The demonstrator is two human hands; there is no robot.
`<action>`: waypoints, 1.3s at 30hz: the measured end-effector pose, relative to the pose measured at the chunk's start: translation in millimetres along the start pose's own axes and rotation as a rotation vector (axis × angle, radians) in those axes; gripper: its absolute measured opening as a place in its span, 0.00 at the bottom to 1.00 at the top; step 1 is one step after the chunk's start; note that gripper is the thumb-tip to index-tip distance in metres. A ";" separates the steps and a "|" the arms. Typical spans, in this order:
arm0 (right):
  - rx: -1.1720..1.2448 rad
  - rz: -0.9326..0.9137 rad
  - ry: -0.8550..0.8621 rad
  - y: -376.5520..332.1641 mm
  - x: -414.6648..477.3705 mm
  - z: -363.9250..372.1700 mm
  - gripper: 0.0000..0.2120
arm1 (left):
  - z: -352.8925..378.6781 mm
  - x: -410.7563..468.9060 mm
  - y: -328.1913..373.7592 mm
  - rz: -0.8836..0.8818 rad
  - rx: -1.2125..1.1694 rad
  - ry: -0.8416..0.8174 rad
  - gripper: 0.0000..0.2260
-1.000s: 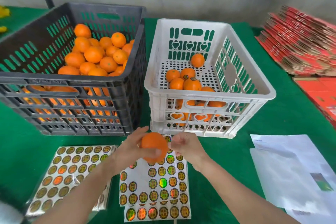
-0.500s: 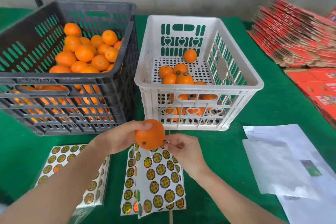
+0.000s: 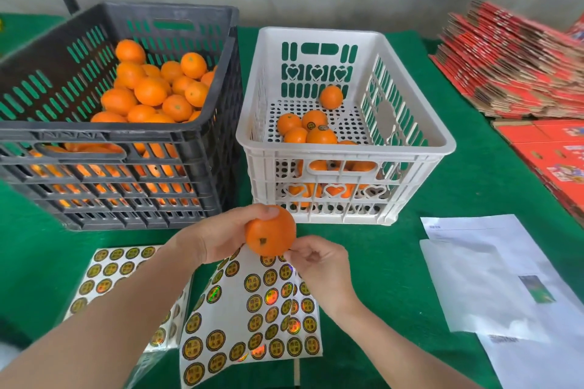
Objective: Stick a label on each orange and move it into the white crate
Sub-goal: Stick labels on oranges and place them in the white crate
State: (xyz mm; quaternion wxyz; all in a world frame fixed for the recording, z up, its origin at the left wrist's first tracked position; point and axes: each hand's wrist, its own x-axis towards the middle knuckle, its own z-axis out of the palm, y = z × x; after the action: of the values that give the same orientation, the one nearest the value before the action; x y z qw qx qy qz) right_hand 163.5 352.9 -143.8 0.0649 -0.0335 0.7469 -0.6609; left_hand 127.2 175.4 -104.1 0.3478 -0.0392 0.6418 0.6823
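Note:
My left hand [image 3: 218, 238] grips an orange [image 3: 270, 230] in front of the white crate [image 3: 344, 151], stem end toward me. My right hand [image 3: 319, 265] pinches a label at the raised top edge of the label sheet [image 3: 252, 306], its fingertips against the orange's lower right side. The label itself is hidden by the fingers. Several labelled oranges [image 3: 311, 133] lie in the white crate. The black crate [image 3: 120, 136] on the left holds many plain oranges [image 3: 151, 91].
A second label sheet [image 3: 104, 271] lies at the lower left under my left forearm. White papers [image 3: 493, 287] lie on the green cloth at the right. Stacks of flat red cartons [image 3: 512, 63] fill the far right. A grey wall stands behind the crates.
The orange has been turned in my left hand and moved up and right toward the white crate. My right hand has followed, and the label sheet has lifted off the table with it.

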 end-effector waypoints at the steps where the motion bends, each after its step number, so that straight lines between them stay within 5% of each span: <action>1: 0.009 -0.025 0.012 1.3 -2.8 0.4 0.15 | 0.0 1.7 -1.8 -0.016 -0.018 0.005 0.46; 6: 0.009 -0.068 0.021 12.6 -10.9 -0.7 0.15 | 1.8 12.5 -11.8 -0.070 0.043 0.031 0.37; 13: -0.084 0.175 0.018 27.2 -11.1 -9.8 0.10 | 4.4 19.7 -26.7 -0.026 0.332 0.202 0.29; 17: -0.321 0.109 0.112 27.1 -13.2 -14.3 0.11 | 6.6 17.8 -46.3 0.022 0.078 0.257 0.19; 23: 0.198 0.245 0.058 -6.1 0.2 -21.5 0.09 | 9.8 8.1 -52.5 0.041 -0.168 0.185 0.27; 29: 0.107 0.221 -0.117 -28.3 3.8 -14.7 0.07 | 17.3 3.9 -46.9 0.103 -0.359 0.122 0.33; 32: 0.039 0.200 -0.122 -31.9 3.9 -12.6 0.08 | 21.8 3.1 -42.2 0.078 -0.360 0.153 0.25; 39: -0.125 0.040 -0.039 -31.0 -0.3 -5.2 0.09 | 31.9 -0.1 -41.3 0.152 -0.269 0.217 0.22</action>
State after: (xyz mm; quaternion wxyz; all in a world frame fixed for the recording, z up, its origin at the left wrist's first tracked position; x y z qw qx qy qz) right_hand 162.0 354.1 -112.5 0.0902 -0.0355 0.7858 -0.6109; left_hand 161.5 201.4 -133.5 0.2158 -0.1101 0.5797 0.7780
